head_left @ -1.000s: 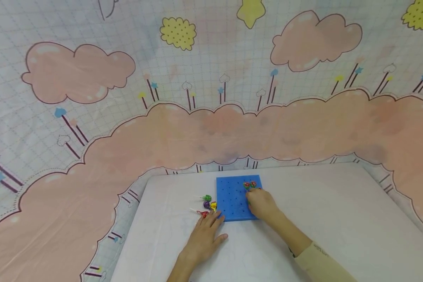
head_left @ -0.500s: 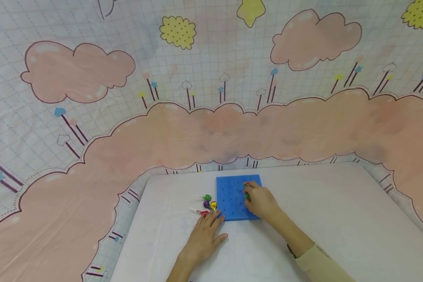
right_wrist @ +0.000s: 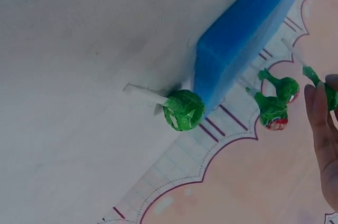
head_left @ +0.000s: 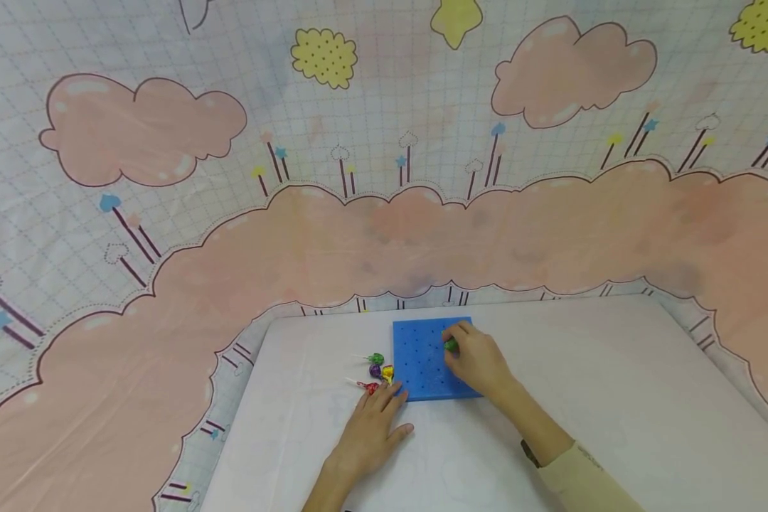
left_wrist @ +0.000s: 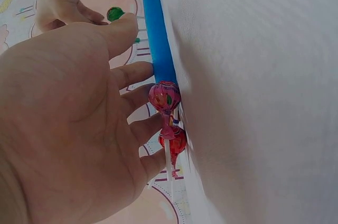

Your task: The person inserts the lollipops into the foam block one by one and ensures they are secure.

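Note:
A green-wrapped lollipop (head_left: 451,345) is pinched between the thumb and fingers of my right hand (head_left: 480,363), above the right part of a blue board with small holes (head_left: 416,366). My left hand (head_left: 371,434) lies with its fingers extended, fingertips at the board's near left corner. Beside those fingers lie a green lollipop (head_left: 376,359), a purple one (head_left: 375,371), a yellow one (head_left: 387,372) and a red one (head_left: 371,388). The right wrist view shows two green-stemmed lollipops (right_wrist: 273,113) upright on the board; my hand hides them in the head view.
Another green lollipop (right_wrist: 184,110) lies on the table by a board corner in the right wrist view. A white cover spreads over the table (head_left: 614,398). Behind it hangs a patterned cloth (head_left: 384,242) with clouds.
My right hand has shifted slightly over the board; the green lollipop in its fingers has come into view. Two lollipops at the board's far right are now hidden behind it. My left hand stays still.

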`<state>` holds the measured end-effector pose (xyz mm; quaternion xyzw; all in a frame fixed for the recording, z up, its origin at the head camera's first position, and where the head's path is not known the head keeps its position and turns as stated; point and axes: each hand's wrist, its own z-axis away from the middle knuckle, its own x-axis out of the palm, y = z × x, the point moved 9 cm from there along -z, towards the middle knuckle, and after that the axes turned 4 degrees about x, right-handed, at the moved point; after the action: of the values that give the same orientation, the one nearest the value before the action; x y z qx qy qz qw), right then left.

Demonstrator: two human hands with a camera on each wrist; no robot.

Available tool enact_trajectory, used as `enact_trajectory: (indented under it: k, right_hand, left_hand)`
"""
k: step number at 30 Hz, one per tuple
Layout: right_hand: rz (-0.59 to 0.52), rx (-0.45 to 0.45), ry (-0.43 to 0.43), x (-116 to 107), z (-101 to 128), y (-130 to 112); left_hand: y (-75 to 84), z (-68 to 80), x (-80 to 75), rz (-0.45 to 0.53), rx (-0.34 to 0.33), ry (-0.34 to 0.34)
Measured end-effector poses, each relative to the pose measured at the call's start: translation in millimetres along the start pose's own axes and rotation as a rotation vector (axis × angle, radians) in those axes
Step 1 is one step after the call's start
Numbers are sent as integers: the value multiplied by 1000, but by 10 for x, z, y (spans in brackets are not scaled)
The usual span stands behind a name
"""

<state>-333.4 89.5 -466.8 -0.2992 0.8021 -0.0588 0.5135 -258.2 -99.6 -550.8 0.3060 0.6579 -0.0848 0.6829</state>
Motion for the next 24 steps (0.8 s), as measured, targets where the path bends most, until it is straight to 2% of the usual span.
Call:
enact_trajectory:
  k: [7, 15, 24]
  right_hand:
    - [6, -32, 47, -72, -29, 10]
    - [26, -12, 55, -70, -50, 57]
    - [34, -46, 96, -53, -48, 66]
  left_hand:
    - [-12, -4, 11, -3, -6, -12]
    - [-15, -3, 14, -4, -20, -25]
    - [-18, -10, 19, 3, -23, -30]
